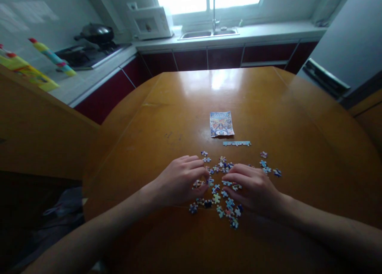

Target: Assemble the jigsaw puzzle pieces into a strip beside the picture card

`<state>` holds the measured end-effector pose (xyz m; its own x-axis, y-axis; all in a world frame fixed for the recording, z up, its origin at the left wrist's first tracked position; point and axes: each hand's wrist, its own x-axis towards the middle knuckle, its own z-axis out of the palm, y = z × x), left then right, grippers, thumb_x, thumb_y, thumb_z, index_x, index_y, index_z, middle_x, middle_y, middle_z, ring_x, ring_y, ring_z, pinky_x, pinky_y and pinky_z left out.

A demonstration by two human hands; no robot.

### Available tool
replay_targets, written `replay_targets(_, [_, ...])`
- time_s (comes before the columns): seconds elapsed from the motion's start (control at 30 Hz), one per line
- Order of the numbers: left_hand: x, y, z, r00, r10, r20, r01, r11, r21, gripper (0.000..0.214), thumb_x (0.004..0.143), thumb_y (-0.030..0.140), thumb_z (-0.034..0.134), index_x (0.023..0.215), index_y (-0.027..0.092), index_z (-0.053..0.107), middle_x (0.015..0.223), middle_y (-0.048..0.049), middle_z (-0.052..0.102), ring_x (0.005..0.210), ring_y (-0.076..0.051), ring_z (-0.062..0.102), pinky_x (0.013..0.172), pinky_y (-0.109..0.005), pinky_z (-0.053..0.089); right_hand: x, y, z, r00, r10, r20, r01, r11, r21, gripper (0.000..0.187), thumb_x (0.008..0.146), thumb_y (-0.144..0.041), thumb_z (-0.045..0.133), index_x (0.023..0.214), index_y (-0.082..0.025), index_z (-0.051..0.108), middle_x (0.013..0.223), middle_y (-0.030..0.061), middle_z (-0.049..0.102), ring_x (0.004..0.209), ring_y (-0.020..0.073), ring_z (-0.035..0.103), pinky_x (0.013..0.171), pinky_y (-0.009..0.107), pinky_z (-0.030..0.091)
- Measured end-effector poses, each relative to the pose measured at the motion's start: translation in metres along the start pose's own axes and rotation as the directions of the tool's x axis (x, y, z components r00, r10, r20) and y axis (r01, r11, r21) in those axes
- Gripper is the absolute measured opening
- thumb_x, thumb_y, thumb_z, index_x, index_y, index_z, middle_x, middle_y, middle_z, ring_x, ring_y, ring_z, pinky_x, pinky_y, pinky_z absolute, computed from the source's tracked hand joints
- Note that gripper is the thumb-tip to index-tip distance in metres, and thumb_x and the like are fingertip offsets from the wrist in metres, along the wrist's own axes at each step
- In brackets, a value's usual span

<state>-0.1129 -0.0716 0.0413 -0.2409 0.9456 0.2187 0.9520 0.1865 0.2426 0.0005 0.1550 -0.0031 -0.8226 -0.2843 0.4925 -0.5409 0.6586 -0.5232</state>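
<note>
Loose jigsaw puzzle pieces point(216, 198) are scattered on the wooden table between and around my hands. My left hand point(182, 180) is curled over the left side of the pile, its thumb and forefinger closed at a small puzzle piece point(210, 181). More pieces show through the loop of these fingers. My right hand point(253, 186) hovers low over the right side, thumb and fingers apart, with pieces point(227, 183) visible in the gap. Beyond the pile lies a joined strip of pieces point(237, 143). Behind it is a creased picture sheet point(221, 124), printed in blue and other colours.
The wooden table point(143, 135) has a rounded edge. Several pieces point(265, 168) lie apart beyond my right hand. Past the table are a counter with a sink point(197, 34), a microwave point(151, 23), a pan point(97, 33) on the stove, and bottles point(52, 57) at left.
</note>
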Motion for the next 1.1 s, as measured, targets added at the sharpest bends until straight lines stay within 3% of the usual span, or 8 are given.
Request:
replay_targets(0.33, [0.043,-0.010,0.011,0.997,0.071,0.024,-0.071,0.997,-0.016,0.010,0.088,0.030,0.063,0.090,0.020,0.065,0.080,-0.0003,0.064,0.075,-0.016,0.056,0.067,-0.029,0.044,0.006,0.010,-0.007,0.998,0.060,-0.029,-0.061,0.998,-0.022,0.009,0.091,-0.023,0.062,0.093,-0.016,0.067,0.082,0.0067,0.066,0.073,0.0173,0.060,0.063,0.030,0.047])
replay_targets(0.73, [0.065,-0.032,0.026,0.990,0.139,-0.027,-0.141,0.986,-0.086,0.007,0.086,0.026,0.063,0.087,0.020,0.066,0.076,-0.0005,0.063,0.070,-0.014,0.054,0.063,-0.028,0.044,0.015,0.033,-0.009,0.983,0.182,-0.006,-0.181,0.979,0.091,0.004,0.086,-0.019,0.063,0.088,-0.017,0.065,0.078,0.0041,0.065,0.070,0.0152,0.057,0.060,0.029,0.045])
replay_targets(0.93, [0.069,-0.046,0.029,0.993,0.076,-0.090,-0.093,0.976,-0.197,0.018,0.089,0.036,0.065,0.086,0.018,0.066,0.074,-0.0012,0.061,0.070,-0.015,0.053,0.062,-0.028,0.044,0.025,0.053,-0.011,0.978,0.207,0.016,-0.208,0.977,0.045,0.003,0.083,-0.018,0.064,0.085,-0.017,0.064,0.078,0.0032,0.064,0.070,0.0145,0.057,0.061,0.028,0.045])
replay_targets(1.1, [0.064,-0.058,0.031,0.987,-0.038,-0.158,-0.002,0.970,-0.244,0.016,0.091,0.030,0.061,0.081,0.018,0.065,0.073,-0.0023,0.061,0.070,-0.014,0.052,0.061,-0.028,0.042,0.030,0.066,-0.012,0.977,0.212,0.033,-0.212,0.977,0.002,0.006,0.085,-0.023,0.064,0.087,-0.017,0.065,0.080,0.0039,0.065,0.072,0.0152,0.058,0.065,0.030,0.047])
